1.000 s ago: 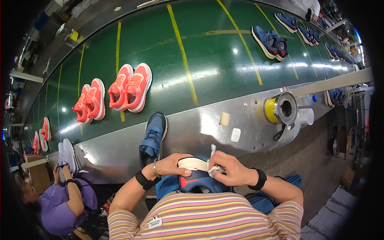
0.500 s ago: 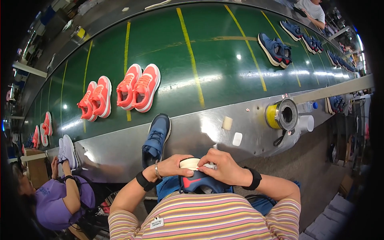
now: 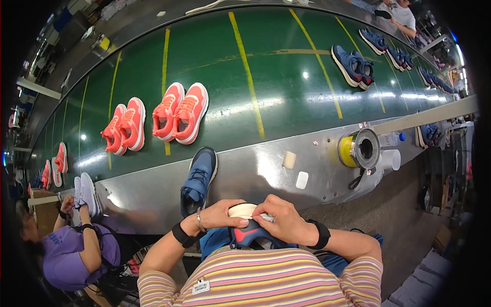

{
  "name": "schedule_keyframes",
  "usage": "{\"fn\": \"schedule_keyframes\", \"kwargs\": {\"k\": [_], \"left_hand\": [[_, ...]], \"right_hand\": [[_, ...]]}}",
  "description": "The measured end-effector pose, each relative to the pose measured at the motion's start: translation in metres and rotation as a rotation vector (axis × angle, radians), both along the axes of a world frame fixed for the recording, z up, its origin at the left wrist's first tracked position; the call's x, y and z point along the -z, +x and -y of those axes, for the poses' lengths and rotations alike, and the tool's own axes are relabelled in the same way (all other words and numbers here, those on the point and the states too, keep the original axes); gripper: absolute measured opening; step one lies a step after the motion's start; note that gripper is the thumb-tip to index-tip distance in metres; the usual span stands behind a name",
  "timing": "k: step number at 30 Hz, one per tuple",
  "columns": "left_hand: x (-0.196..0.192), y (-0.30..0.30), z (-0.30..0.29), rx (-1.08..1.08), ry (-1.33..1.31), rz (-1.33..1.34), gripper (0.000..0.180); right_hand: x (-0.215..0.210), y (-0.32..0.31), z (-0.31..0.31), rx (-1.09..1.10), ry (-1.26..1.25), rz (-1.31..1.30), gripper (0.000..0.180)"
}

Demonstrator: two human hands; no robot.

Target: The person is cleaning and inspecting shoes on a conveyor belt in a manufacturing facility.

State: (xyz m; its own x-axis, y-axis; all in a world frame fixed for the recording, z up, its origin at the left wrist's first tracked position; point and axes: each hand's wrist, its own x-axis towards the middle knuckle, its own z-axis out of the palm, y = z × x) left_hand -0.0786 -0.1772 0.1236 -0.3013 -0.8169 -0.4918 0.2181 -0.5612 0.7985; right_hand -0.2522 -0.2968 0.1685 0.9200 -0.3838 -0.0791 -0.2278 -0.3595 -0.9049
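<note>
In my lap, close to my striped shirt, lies a navy shoe with a red accent [image 3: 249, 235], its cream-white sole [image 3: 239, 211] turned up. My left hand [image 3: 220, 215] is closed round the sole's left side, thumb across it. My right hand [image 3: 286, 221] is pinched at the sole's right edge, with a small white item [image 3: 267, 217] poking out under its fingers; I cannot make out whether it is a cloth or a tool. Another navy shoe [image 3: 198, 179] rests upright on the metal ledge [image 3: 235, 176] just beyond my left hand.
A green belt [image 3: 215, 66] with yellow lines carries coral shoes [image 3: 189, 113] and navy shoes [image 3: 353, 66]. On the ledge are a cream block [image 3: 289, 160], a white oval piece [image 3: 302, 180] and a yellow-banded tin [image 3: 359, 148]. A co-worker in purple [image 3: 76, 256] sits left, handling lilac shoes [image 3: 88, 194].
My right hand has drawn slightly down along the sole edge, its fingers still pinched. My left hand keeps its hold. The belt with the coral shoes has slid a little to the right.
</note>
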Motion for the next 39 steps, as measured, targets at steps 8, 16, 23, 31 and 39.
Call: {"fn": "schedule_keyframes", "kwargs": {"k": [8,16,23,31,39], "left_hand": [[0.001,0.007,-0.005,-0.051,-0.004,-0.004,0.047],[0.001,0.007,-0.009,-0.048,-0.010,0.002,0.047],[0.001,0.001,-0.018,-0.087,0.032,0.070,0.048],[0.001,0.006,-0.016,-0.088,-0.025,0.132,0.047],[0.033,-0.012,-0.049,-0.505,0.195,-0.250,0.049]], "right_hand": [[-0.003,0.002,0.004,-0.017,0.047,0.051,0.008],[-0.009,0.018,0.013,-0.232,-0.077,0.096,0.011],[-0.006,0.023,0.000,-0.214,-0.114,-0.061,0.011],[0.013,0.015,0.004,-0.053,0.055,-0.009,0.010],[0.046,-0.042,0.094,0.686,-0.110,-0.101,0.009]]}}
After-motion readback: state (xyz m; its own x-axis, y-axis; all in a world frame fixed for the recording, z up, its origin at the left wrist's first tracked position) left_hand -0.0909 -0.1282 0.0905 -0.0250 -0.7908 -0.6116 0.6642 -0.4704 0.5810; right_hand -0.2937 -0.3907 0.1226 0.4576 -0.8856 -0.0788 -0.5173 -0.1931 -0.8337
